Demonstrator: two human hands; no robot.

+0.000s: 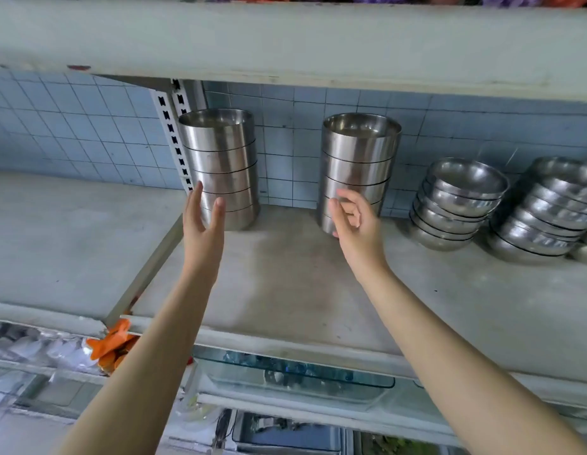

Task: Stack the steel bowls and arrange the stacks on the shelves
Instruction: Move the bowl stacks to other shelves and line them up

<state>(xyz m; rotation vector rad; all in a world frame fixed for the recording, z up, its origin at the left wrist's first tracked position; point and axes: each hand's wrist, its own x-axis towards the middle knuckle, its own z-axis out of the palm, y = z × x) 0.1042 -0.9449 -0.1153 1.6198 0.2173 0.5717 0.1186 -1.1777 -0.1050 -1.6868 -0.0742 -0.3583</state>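
While both our hands reach onto the shelf (285, 284), L hand (201, 221) spread and empty beside the L stack (220, 169), R hand (354, 221) loosely curled, unclamped, at the R stack (359, 169), both stacks upright, long axis vert., rims up, near back tiles.

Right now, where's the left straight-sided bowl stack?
In the head view, the left straight-sided stack stands upright at the back of the middle shelf, against the slotted upright, just beyond the open left hand.
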